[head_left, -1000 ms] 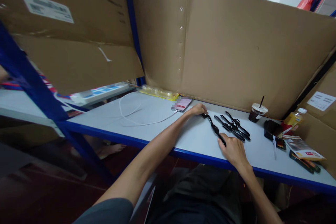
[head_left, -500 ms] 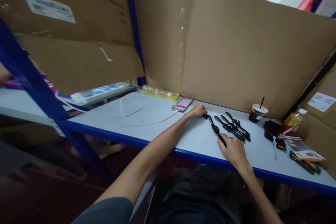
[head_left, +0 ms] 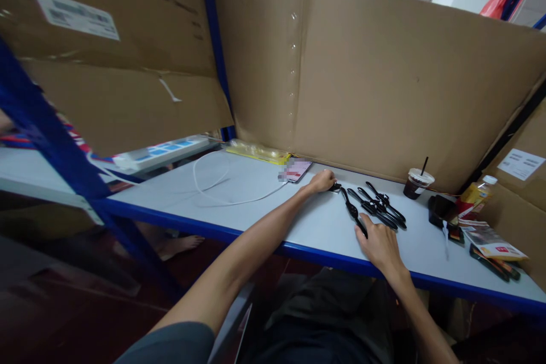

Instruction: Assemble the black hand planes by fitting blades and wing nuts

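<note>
My left hand (head_left: 323, 181) is closed like a fist on a small dark piece (head_left: 336, 187), whose end pokes out to the right with a pale glint under it. My fingers hide the rest of that piece. A slim black tool (head_left: 352, 210) with an oval, dotted middle lies slantwise on the tabletop, its upper end close beside the dark piece. At its lower end my right hand (head_left: 378, 240) grips it between thumb and fingers. To the right, several similar black tools (head_left: 381, 205) lie together in a loose, overlapping bunch.
A phone (head_left: 297, 170) with a white cable (head_left: 239, 202) lies behind my left arm, near yellow packaging (head_left: 260, 152). On the right stand a lidded drink cup (head_left: 417, 184), a black box (head_left: 439, 210), a bottle (head_left: 484, 189) and packets (head_left: 492, 240). Cardboard walls (head_left: 384, 79) enclose the table.
A small gap shows between the dark piece in my left hand and the black tool's upper end, where they met before. The view has shifted slightly; my hands otherwise stay in place.
</note>
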Demonstrator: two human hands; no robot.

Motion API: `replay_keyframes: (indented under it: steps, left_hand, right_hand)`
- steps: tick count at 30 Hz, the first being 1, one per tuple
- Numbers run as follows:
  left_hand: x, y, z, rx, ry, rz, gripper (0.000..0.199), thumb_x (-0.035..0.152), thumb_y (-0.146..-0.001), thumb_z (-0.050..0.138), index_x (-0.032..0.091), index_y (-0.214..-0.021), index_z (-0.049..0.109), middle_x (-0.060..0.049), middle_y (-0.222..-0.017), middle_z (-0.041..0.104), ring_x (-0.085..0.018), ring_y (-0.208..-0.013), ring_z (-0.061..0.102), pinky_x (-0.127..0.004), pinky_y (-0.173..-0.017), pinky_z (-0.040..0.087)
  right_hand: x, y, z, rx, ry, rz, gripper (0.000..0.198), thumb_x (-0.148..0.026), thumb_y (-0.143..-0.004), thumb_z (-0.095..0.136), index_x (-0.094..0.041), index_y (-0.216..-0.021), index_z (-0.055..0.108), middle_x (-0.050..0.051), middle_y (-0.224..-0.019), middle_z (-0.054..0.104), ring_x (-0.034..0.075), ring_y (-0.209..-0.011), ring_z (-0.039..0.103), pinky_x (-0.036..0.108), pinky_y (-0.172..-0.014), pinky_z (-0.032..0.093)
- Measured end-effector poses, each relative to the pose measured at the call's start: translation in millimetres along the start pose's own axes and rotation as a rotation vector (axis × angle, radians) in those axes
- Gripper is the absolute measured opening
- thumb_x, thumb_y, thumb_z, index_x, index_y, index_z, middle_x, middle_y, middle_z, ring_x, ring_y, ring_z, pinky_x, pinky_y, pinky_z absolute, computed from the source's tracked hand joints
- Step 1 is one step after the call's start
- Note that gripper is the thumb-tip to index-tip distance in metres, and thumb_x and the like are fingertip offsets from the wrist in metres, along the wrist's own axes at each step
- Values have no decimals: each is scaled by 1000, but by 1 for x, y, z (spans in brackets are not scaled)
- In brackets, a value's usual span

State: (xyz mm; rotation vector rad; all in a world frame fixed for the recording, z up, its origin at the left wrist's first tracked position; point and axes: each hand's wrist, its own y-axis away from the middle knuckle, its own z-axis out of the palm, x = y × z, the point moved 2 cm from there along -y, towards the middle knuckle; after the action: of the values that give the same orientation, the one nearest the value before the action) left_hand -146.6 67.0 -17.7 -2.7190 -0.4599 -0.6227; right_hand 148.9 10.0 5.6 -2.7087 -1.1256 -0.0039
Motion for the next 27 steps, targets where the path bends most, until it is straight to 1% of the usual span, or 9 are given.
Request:
replay_keyframes:
  steps: [4, 6, 11, 15, 17, 19, 22, 24, 27]
  left_hand:
    - [6, 3, -1, 13, -8, 56, 21, 27, -92, 55, 17, -93, 73, -7, -95, 72, -19, -91, 63, -25, -77, 44]
    - [8, 5, -2, 9, -15, 68, 19, 25, -91, 56, 17, -93, 73, -7, -95, 72, -19, -91, 63, -25, -78, 44]
    - [9, 10, -3, -25, -41, 60, 14, 18, -86, 60, 16, -93, 72, -8, -89, 72, -20, -85, 63, -25, -72, 43]
    - [12, 13, -3, -34, -53, 58, 15, 15, -85, 60, 16, -96, 72, -9, -90, 72, -21, -85, 63, -26, -69, 41]
    - [13, 13, -3, -35, -54, 53, 15, 16, -86, 61, 17, -96, 71, -9, -91, 72, -21, -86, 64, -26, -68, 41]
    - [14, 13, -4, -30, -50, 52, 16, 22, -91, 58, 17, -96, 71, -10, -91, 72, -21, -85, 64, -26, -69, 41]
    - [15, 13, -4, -24, -36, 66, 30, 36, -99, 49, 18, -94, 71, -9, -87, 72, -21, -82, 64, -27, -69, 42]
    - [15, 12, -2, -27, -23, 74, 30, 42, -96, 54, 18, -93, 72, -8, -84, 71, -20, -81, 64, -26, -70, 42]
    - [16, 10, -1, -25, 0, 71, 18, 36, -87, 68, 18, -91, 72, -5, -84, 72, -19, -81, 64, -25, -71, 43]
  right_hand:
    - [0, 0, -1, -1, -7, -9, 41, -39, -104, 43, -25, -141, 55, 10, -95, 77, 27, -90, 75, 32, -77, 50]
    - [0, 0, -1, -6, -13, -11, 40, -38, -104, 43, -26, -140, 56, 9, -95, 77, 27, -91, 75, 31, -77, 50]
    - [-1, 0, -1, -12, -15, -11, 38, -37, -104, 43, -25, -138, 57, 10, -96, 77, 26, -91, 74, 30, -78, 49]
    - [0, 0, 0, -6, -16, -10, 38, -38, -104, 44, -25, -136, 58, 10, -95, 77, 25, -91, 74, 30, -78, 49]
    - [0, 0, 1, 2, -18, -13, 37, -38, -104, 44, -26, -136, 59, 9, -95, 77, 26, -91, 75, 30, -77, 49]
    - [1, 0, 1, 10, -21, -20, 37, -38, -104, 44, -26, -136, 59, 9, -95, 77, 26, -91, 75, 31, -77, 49]
    - [1, 0, 1, 5, -19, -17, 37, -38, -104, 43, -27, -136, 59, 10, -96, 77, 27, -91, 75, 31, -77, 49]
    - [1, 0, 1, -1, -19, -15, 37, -39, -104, 43, -27, -136, 58, 10, -97, 77, 27, -91, 75, 31, -77, 50]
    - [1, 0, 1, 10, -22, -17, 39, -40, -105, 43, -26, -138, 57, 10, -97, 78, 27, -92, 75, 31, -78, 50]
